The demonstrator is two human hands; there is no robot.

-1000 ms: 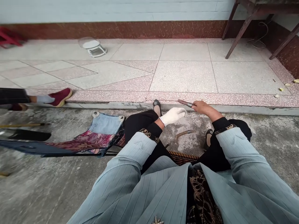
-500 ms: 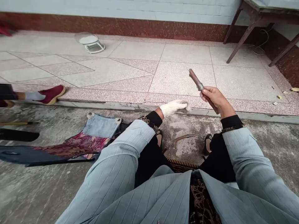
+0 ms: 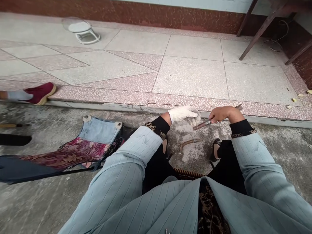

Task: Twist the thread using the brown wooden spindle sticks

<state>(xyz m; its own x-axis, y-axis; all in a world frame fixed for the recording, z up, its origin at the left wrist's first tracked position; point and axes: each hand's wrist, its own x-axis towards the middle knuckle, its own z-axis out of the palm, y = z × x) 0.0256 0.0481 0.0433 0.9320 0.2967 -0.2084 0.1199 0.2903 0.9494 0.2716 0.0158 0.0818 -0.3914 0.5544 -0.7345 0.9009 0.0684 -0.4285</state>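
My right hand [image 3: 223, 113], bare, is closed around a brown stick [image 3: 201, 124] with thin grey wire [image 3: 207, 122] wound about it. One end points left and down; the other sticks out behind the hand, toward the upper right. My left hand [image 3: 184, 114], in a white knitted glove, is beside the stick's left end with fingers pinched together. Something very thin may run from those fingertips to the stick; what they hold is too small to make out. Below, between my shoes, a bent piece of branch [image 3: 189, 142] lies on the concrete.
A raised tiled step [image 3: 190, 79] runs across in front. To my left stands a folding fabric chair [image 3: 80, 148]. Another person's red shoe [image 3: 40, 93] is at far left. A white stool [image 3: 85, 32] and a wooden table leg [image 3: 259, 34] are farther back.
My right hand has turned over and lowered the stick, so its end swung from pointing up to pointing down-left beside my gloved left hand. The view has tilted down slightly.
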